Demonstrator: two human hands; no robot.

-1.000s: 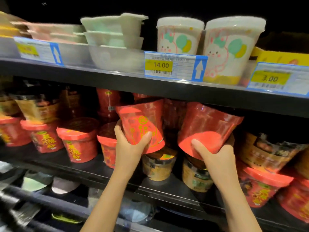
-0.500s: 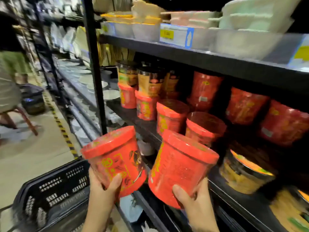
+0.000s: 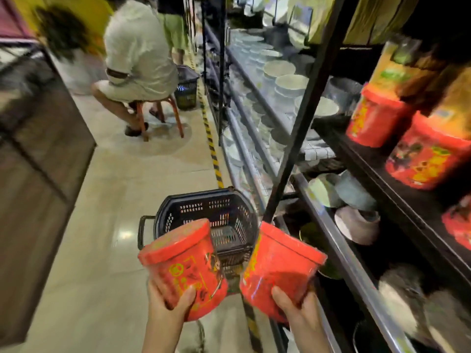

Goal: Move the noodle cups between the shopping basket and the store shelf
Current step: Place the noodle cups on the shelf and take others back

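L cup (image 3: 184,267) left of R cup (image 3: 279,270) | basket (image 3: 204,207) behind | shelf (image 3: 382,174) right

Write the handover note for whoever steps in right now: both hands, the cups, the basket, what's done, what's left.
Left hand grips a red noodle cup from below; right hand grips a second red cup.
Both cups are held in the air, tilted, above the near edge of the black shopping basket on the floor.
Basket's visible bottom looks bare.
More red cups sit on the store shelf at right.
Done: two cups off the shelf.
Left: lower both into the basket.
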